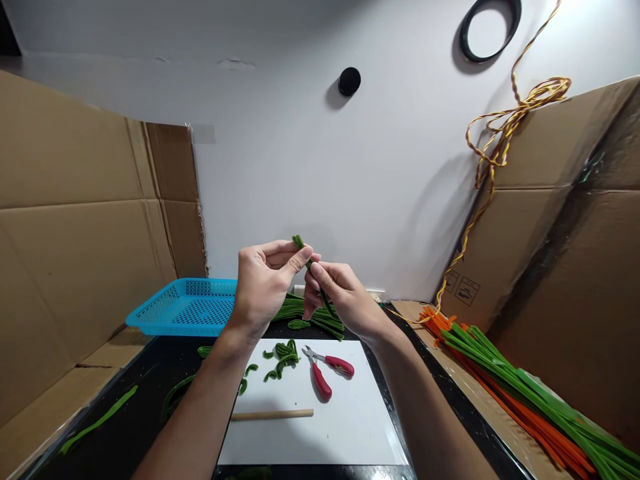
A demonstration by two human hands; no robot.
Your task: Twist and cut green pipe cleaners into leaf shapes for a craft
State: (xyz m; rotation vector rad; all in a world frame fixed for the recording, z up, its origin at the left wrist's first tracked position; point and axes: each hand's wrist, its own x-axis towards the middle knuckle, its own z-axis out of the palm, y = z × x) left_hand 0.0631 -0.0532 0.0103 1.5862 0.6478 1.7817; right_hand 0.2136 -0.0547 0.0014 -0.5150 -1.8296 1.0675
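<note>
Between my two hands, above the far edge of a white board [350,427], is a dark green pipe cleaner piece [299,242], its tip poking up past the fingers. My left hand [267,280] pinches it near the top. Just below, my right hand [343,290] grips it with thumb and fingers, and a dark green length hangs under them. On the board lie several curled green pipe cleaner bits [285,353], red-handled nippers [323,380] with their jaws apart, and a wooden stick [275,414]. A bundle of green pipe cleaners [327,321] lies behind the board, partly hidden by my hands.
A blue perforated basket [175,327] stands at the back left. Orange [540,427] and bright green pipe cleaners [500,360] lie along the right. Cardboard walls [90,180] flank both sides. A twisted yellow cord [493,167] hangs at right. A green strip [100,420] lies on the left.
</note>
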